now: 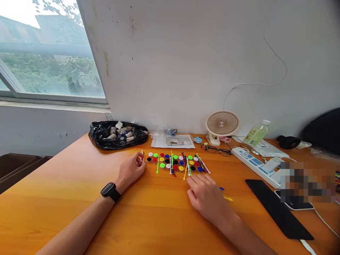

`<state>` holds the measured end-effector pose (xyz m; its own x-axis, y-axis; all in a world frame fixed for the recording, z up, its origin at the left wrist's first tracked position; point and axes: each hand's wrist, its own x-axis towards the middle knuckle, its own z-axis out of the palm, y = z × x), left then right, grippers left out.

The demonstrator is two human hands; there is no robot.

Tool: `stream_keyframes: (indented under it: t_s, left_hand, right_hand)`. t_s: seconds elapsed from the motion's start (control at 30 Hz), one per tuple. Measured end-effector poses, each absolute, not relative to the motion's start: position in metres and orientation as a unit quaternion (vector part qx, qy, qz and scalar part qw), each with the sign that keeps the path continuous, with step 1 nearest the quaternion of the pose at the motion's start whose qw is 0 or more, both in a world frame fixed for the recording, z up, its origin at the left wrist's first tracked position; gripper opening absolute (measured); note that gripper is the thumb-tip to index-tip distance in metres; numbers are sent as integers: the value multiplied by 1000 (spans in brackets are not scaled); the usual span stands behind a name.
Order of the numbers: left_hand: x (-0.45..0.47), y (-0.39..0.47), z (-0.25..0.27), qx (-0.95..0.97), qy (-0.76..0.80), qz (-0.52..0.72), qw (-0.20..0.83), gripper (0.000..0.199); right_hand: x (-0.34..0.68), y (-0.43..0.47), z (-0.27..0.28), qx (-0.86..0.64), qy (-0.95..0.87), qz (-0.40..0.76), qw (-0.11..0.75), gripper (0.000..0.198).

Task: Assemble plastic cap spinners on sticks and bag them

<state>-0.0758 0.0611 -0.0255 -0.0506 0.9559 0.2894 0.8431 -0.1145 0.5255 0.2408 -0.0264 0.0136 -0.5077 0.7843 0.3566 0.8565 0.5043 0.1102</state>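
My left hand (pixel 132 167), with a black watch on its wrist, is curled at the left end of a row of small coloured discs (pixel 162 165). Its thumb and fingers close around thin plastic arrows (pixel 142 156), partly hidden by the fingers. My right hand (pixel 203 189) lies lower right, palm down, with bent fingers held together; whatever is beneath them is hidden. Just beyond its fingertips are a yellow arrow (pixel 185 170) and other arrows. A second yellow arrow (pixel 228 199) and a blue arrow (pixel 221 188) stick out to its right. One green arrow (pixel 158 165) stands between discs.
A black plastic bag (pixel 97 138) holding cardboard tubes sits at the back left. Behind the discs are a clear packet (pixel 179 140) and a small fan (pixel 222 124). Glasses (pixel 219 151), a power strip (pixel 252 164), a bottle (pixel 256 134) and a black mat (pixel 276 209) are rightward.
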Motion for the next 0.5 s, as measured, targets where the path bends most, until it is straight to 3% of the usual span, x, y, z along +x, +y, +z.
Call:
stream_keyframes:
  t_s: [0.23,0.5]
  left_hand:
    - [-76,62,-28,691,604,387,88,22]
    - [-73,64,-32,743,558,358,95,37]
  right_hand:
    - [232,-32,5,-455,-876,-49,150,19]
    - [233,-31,6,-453,-879,-39,145,21]
